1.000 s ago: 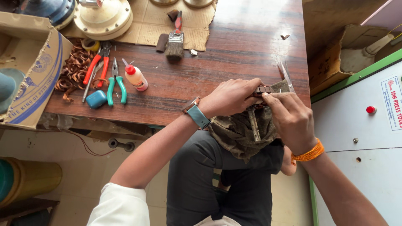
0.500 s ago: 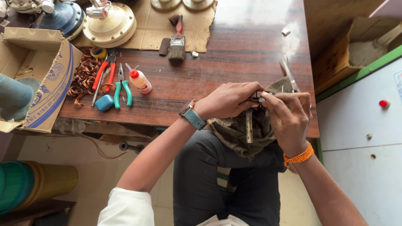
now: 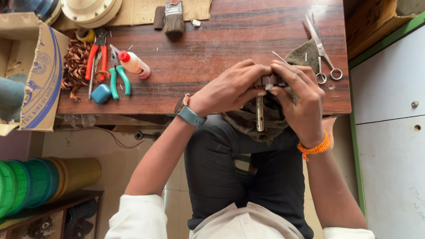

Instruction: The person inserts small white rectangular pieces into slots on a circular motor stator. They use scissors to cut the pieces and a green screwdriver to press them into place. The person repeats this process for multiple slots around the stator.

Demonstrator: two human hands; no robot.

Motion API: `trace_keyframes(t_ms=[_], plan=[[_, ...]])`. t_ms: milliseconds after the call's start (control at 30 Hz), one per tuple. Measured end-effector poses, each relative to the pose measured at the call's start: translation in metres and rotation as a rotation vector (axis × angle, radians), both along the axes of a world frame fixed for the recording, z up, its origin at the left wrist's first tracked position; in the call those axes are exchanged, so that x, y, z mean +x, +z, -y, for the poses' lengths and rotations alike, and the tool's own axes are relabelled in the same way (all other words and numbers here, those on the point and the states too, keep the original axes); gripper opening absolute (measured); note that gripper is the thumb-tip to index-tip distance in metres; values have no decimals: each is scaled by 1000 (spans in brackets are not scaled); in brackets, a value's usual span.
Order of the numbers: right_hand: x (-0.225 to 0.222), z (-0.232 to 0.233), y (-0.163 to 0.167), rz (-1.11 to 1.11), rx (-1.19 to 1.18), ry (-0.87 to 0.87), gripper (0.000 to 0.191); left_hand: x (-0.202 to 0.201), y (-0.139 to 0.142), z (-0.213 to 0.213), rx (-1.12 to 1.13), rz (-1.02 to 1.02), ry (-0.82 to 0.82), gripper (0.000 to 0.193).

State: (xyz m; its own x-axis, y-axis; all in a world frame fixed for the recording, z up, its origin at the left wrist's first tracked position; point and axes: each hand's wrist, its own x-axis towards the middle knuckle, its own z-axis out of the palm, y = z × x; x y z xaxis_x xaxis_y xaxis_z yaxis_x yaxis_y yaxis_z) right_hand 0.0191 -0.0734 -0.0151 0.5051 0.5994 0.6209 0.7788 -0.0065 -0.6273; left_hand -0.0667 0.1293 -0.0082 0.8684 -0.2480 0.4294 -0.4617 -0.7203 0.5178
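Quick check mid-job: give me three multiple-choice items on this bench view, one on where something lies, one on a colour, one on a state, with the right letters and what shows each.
1. Where do the scissors lie?
A. on the wooden table, at its right end
B. inside the cardboard box
C. on the floor

2. What colour is the cap of the small bottle?
A. blue
B. red
C. black

3. How is the small metal part with a shaft held?
A. it lies alone on the table
B. the left hand alone holds it
C. both hands pinch its top

Answers:
1 A, the scissors rest on the wood beside the dark cloth.
2 B, the cap by the pliers is red.
3 C, the left hand and right hand meet on it, shaft hanging down over the lap.
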Motion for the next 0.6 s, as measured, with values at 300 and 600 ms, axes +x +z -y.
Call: trace_keyframes(t_ms=[300, 600], plan=[[41, -11, -7, 120, 26, -19, 44, 36, 5, -16, 143, 108, -8, 44], [26, -8, -31, 192, -32, -107, 44, 22, -3, -19, -11, -4, -71, 64]])
